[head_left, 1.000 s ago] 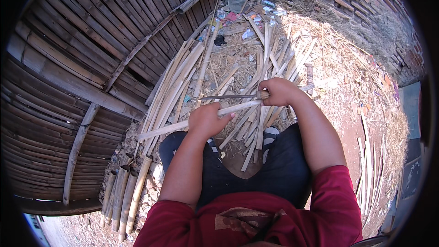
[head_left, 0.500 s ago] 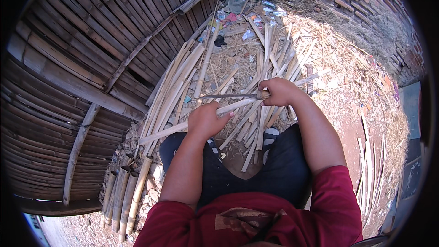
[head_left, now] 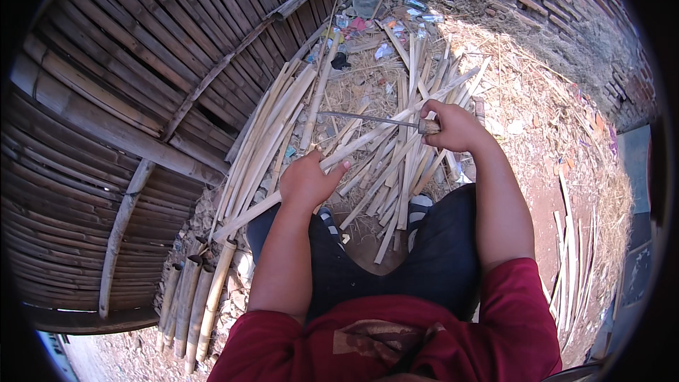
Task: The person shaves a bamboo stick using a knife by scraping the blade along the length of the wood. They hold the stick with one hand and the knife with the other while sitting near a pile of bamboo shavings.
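Note:
My left hand (head_left: 305, 181) grips a long pale bamboo strip (head_left: 368, 136) that runs from the lower left up toward the upper right. My right hand (head_left: 456, 127) holds a knife (head_left: 375, 120) by its wooden handle, the thin blade pointing left and lying across the strip. Both hands are above my knees in dark trousers, over a heap of split bamboo strips (head_left: 396, 170) on the ground.
A bamboo slat wall (head_left: 127, 99) fills the left side. Round bamboo poles (head_left: 194, 304) lie by its foot. A brick wall (head_left: 537, 0) stands at the back right, with litter (head_left: 368, 21) at its base. More thin strips (head_left: 573, 255) lie on the dirt at right.
My right hand with the knife has lifted slightly and moved up along the strip. My left hand keeps its hold at much the same place.

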Tool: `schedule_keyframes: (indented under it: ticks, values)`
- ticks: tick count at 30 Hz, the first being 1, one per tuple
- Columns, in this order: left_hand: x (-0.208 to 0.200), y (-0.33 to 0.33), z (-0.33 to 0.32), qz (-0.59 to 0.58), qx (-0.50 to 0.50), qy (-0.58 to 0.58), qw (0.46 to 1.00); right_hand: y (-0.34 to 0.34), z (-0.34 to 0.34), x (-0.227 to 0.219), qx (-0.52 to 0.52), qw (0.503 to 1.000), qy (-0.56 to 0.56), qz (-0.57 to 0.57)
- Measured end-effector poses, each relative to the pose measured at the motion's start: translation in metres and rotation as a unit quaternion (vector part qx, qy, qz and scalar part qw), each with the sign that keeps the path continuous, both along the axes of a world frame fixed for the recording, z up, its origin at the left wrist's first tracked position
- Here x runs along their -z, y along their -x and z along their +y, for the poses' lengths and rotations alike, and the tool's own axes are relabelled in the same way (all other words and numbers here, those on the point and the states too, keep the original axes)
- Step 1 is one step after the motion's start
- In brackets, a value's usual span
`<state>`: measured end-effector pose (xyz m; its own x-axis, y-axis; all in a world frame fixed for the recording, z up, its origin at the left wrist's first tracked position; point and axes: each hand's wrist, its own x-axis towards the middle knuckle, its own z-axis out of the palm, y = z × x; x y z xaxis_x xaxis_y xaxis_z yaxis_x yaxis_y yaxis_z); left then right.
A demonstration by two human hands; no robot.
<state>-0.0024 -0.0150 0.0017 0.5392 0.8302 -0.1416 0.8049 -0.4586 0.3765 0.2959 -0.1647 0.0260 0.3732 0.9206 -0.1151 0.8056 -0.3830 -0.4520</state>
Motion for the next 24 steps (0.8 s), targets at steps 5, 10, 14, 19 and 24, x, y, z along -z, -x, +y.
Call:
schedule_keyframes:
  ticks: [5,10,14,19,24]
  values:
    - [-0.005,-0.003,0.001,-0.018,-0.025,0.017,0.999,-0.004,-0.002,0.009,0.019,0.998,-0.067,-0.007]
    - [-0.005,-0.005,-0.004,-0.027,-0.017,0.016,0.999,0.023,0.010,0.003,-0.066,0.996,-0.043,-0.038]
    - [-0.003,-0.002,-0.002,-0.029,-0.011,0.010,0.999,0.030,0.010,-0.005,-0.076,0.996,0.005,-0.034]
    - [0.002,-0.003,-0.002,-0.064,-0.016,0.004,0.998,0.014,0.004,-0.004,-0.012,0.999,-0.009,-0.041]
    - [0.003,-0.005,-0.004,-0.079,-0.018,-0.004,0.997,0.020,0.004,-0.007,-0.024,0.999,-0.018,-0.037]
